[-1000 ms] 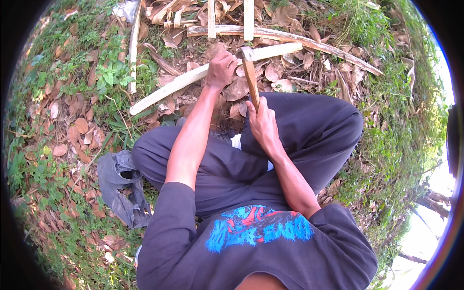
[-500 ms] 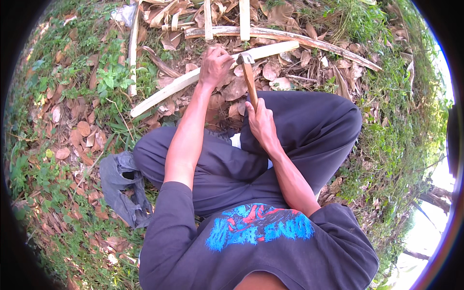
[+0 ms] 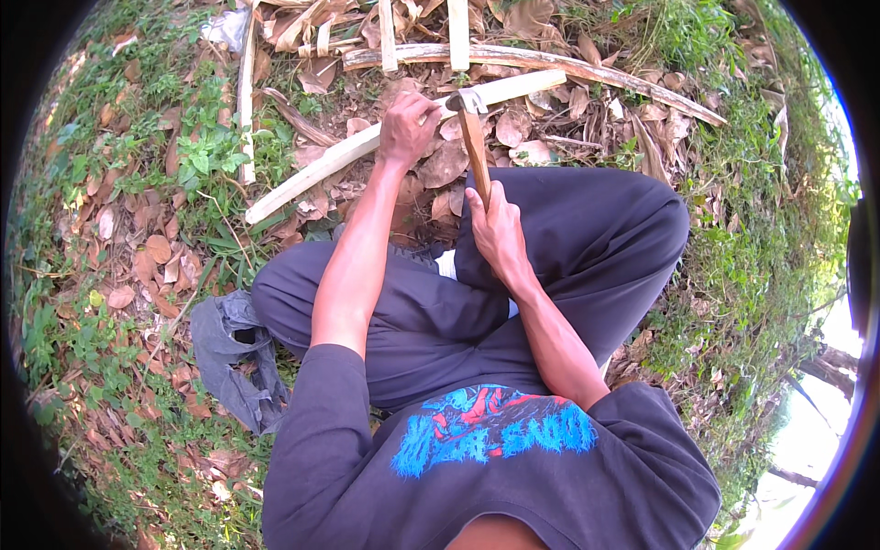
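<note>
A pale strip of wood (image 3: 316, 177) lies at a slant in front of my crossed legs, its right end farther away. My left hand (image 3: 408, 130) rests over the middle of this strip with its fingertips pinched together. Whatever is in the pinch is too small to make out. In my right hand (image 3: 498, 234) is a hammer (image 3: 476, 151), gripped by its brown wooden handle. Its metal head is at the strip, just right of my left fingers; I cannot tell whether it touches the wood.
Beyond the strip lies a long, rough-edged piece of wood (image 3: 587, 71), with two pale slats (image 3: 459, 37) reaching to it from the far side. Another slat (image 3: 247, 110) lies at the left. A torn dark cloth (image 3: 225, 344) is beside my left knee. Dry leaves and grass surround me.
The hammer head has shifted slightly and turned a little above the strip. My left hand keeps its pinch at nearly the same spot, the fingers moving only slightly.
</note>
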Motion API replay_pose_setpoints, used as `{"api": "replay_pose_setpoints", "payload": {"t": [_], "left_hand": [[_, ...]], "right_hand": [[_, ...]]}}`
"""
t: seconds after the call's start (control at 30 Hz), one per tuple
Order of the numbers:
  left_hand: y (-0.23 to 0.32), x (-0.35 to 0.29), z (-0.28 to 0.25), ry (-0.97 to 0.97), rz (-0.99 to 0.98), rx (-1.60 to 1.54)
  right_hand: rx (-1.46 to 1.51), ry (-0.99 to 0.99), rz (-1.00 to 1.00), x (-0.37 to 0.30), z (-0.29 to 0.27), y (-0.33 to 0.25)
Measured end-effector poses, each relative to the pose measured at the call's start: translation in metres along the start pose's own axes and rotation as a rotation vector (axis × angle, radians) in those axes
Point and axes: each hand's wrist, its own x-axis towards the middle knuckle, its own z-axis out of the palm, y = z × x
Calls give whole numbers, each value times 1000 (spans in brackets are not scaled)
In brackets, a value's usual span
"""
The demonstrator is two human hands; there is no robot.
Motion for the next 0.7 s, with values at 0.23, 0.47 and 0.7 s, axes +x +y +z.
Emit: {"api": "replay_pose_setpoints", "payload": {"t": [0.23,0.47,0.7], "left_hand": [[1,2,-2,-23,-64,-11],[4,3,-1,11,-33,-25],[0,3,1,17,37,3]], "right_hand": [[-18,-1,-86,9,6,2],[-30,-41,-42,12,-5,-6],[-17,-46,-45,10,-16,-29]]}}
